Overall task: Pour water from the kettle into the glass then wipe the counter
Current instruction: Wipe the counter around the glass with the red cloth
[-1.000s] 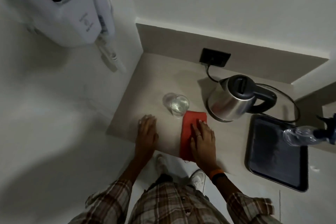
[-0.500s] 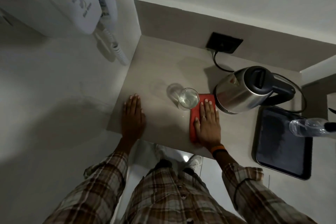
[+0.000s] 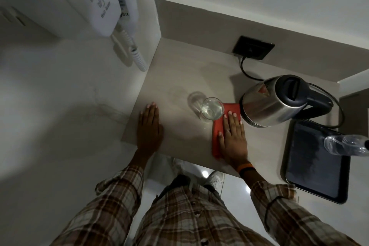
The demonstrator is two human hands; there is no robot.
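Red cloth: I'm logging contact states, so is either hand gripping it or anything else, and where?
Nothing is gripped. The right hand lies flat on the red cloth, pressing its top; the left hand rests open on the counter.

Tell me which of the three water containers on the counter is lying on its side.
The clear plastic bottle, lying over the black tray at the right edge. The glass and the steel kettle both stand upright.
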